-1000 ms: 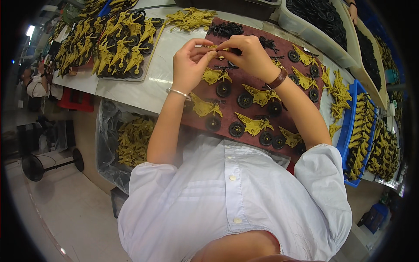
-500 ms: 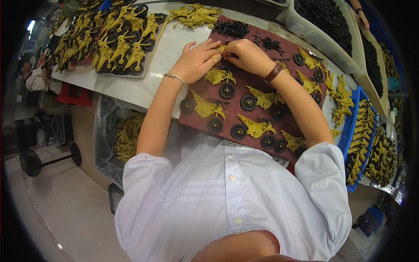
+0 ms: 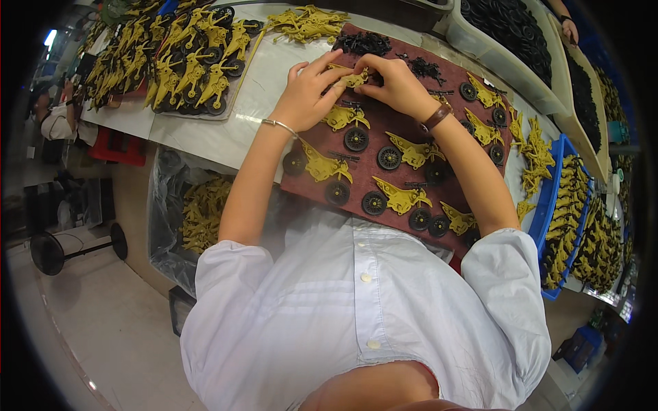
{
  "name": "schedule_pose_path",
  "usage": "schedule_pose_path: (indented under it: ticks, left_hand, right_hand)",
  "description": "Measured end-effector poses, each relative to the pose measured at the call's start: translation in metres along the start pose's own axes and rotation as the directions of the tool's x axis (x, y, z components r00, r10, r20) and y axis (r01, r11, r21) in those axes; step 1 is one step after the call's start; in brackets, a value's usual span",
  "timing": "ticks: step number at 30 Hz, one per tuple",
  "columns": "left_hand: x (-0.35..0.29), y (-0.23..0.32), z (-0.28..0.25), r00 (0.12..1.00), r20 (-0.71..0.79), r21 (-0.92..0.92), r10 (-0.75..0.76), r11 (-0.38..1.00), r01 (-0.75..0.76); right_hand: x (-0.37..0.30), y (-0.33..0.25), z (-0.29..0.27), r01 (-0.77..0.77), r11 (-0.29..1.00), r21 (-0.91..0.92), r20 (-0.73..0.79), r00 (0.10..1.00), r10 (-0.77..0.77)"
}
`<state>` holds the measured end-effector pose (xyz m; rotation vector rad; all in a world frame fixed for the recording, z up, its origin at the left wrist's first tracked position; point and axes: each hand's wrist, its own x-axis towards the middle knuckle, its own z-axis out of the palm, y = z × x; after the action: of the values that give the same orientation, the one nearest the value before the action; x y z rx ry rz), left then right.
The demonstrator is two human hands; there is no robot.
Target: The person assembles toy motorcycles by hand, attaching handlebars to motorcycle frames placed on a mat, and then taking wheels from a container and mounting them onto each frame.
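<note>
Over the far part of a dark red mat (image 3: 356, 200), both hands meet at a small yellow toy motorcycle body (image 3: 354, 80). My left hand (image 3: 312, 96) grips its left side between thumb and fingers. At its right end, my right hand (image 3: 392, 85) pinches with bent fingers; whether a small black part is in that pinch is hidden. Nearer me on the mat lie several more yellow motorcycle bodies (image 3: 403, 197), with black spoked wheels (image 3: 389, 157) beside them. Just beyond my hands sits a heap of small black parts (image 3: 364, 44), with a looser group (image 3: 426, 69) to its right.
Finished-looking toy motorcycles (image 3: 185, 75) crowd a board at far left. Loose yellow parts (image 3: 308, 24) lie behind the mat and more (image 3: 537, 161) to its right. Bins of black tyres (image 3: 510, 34) stand far right, near another person's hand (image 3: 569, 31). A blue tray (image 3: 548, 226) holds motorcycles.
My hands have shifted slightly and the right one has turned and lifted a little, so the yellow body between them shows more. The other pieces on the mat stay put.
</note>
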<state>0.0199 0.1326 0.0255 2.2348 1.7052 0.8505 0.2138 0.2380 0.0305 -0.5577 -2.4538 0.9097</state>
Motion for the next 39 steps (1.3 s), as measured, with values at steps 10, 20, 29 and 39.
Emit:
schedule_pose_path:
  ticks: [10, 20, 29, 39]
  left_hand:
    - [-0.001, 0.054, 0.007, 0.907, -0.394, -0.431, -0.145, 0.901, -0.043]
    - [-0.041, 0.062, -0.023, 0.897, -0.346, -0.371, -0.275, 0.918, 0.138]
    - [-0.069, 0.048, -0.026, 0.983, -0.079, -0.019, -0.163, 0.987, 0.162]
    - [-0.067, 0.017, -0.023, 0.989, 0.145, 0.034, 0.028, 0.999, -0.033]
  right_hand:
    - [-0.014, -0.048, 0.002, 0.06, 0.988, 0.145, -0.142, 0.989, -0.039]
    - [-0.022, -0.064, -0.006, -0.253, 0.764, 0.593, 0.225, 0.964, 0.145]
    - [-0.022, -0.055, 0.031, 0.211, 0.977, -0.014, 0.144, 0.968, -0.207]
    - [-0.027, -0.054, 0.045, 0.141, 0.951, -0.276, 0.219, 0.972, -0.08]
